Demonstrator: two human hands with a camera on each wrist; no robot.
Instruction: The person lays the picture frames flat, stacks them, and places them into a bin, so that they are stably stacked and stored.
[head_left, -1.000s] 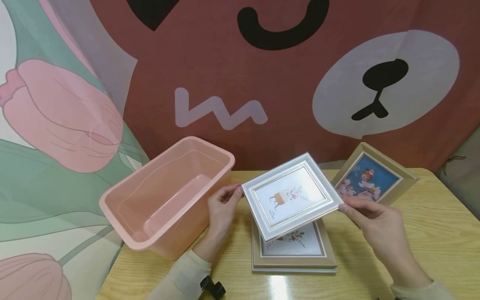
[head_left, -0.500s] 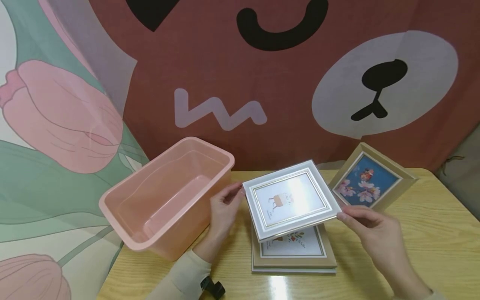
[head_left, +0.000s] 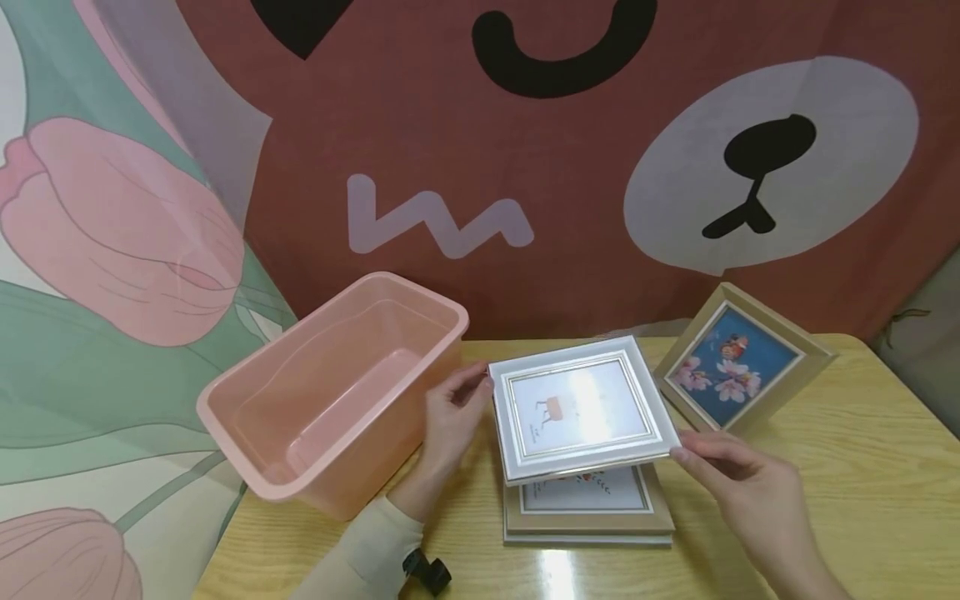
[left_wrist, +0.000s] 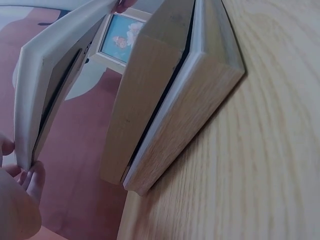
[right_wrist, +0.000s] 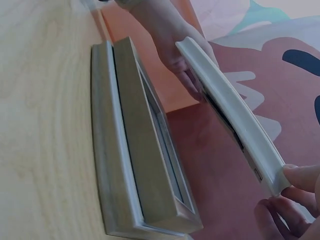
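Note:
Both hands hold a white picture frame point(head_left: 581, 412) in the air above two stacked frames. Its picture shows a small brown figure, partly washed out by glare. My left hand point(head_left: 452, 417) pinches its left edge; my right hand point(head_left: 750, 492) pinches its right corner between thumb and fingers. Beneath lies a tan picture frame point(head_left: 588, 522) on top of a white-edged frame point(head_left: 588, 541), their far parts hidden. In the left wrist view a gap separates the held white frame point(left_wrist: 65, 70) from the stack point(left_wrist: 165, 95). The right wrist view also shows them apart.
A pink plastic bin point(head_left: 420, 408) stands at the left, with nothing seen inside. At the back right a tan picture frame point(head_left: 780, 392) with a blue flower picture stands propped up. The wooden table point(head_left: 885, 492) meets a printed cloth backdrop point(head_left: 525, 150) behind.
The held white frame has come down and tipped flatter, its right side sinking toward the stack. My right hand has lowered with it; the left has shifted slightly right.

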